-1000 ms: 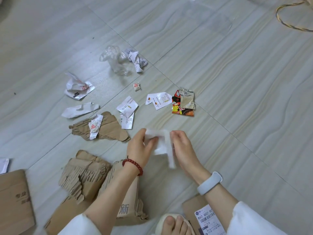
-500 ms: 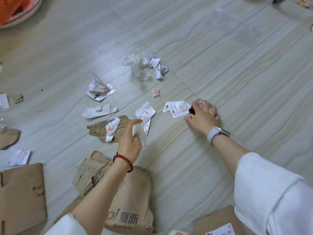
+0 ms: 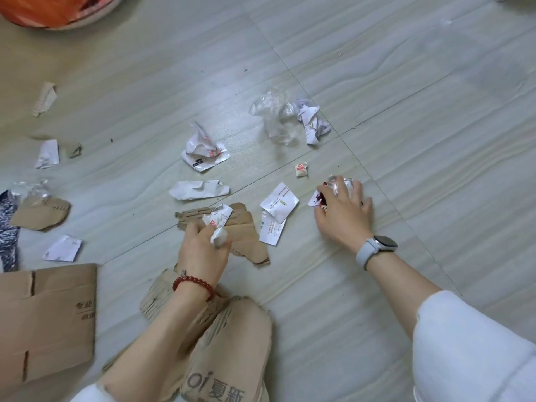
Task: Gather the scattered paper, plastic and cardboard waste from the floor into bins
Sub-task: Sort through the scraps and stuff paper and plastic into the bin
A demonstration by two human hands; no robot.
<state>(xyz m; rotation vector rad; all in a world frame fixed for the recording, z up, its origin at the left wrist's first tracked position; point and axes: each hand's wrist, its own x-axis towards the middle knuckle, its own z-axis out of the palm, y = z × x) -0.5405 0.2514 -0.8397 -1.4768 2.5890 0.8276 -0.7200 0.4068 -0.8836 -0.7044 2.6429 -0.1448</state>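
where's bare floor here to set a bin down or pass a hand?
Free: broad floor right of the clear plastic wrap and beyond the right hand. Crowded: the centre, between the crumpled paper, torn cardboard and left hand.
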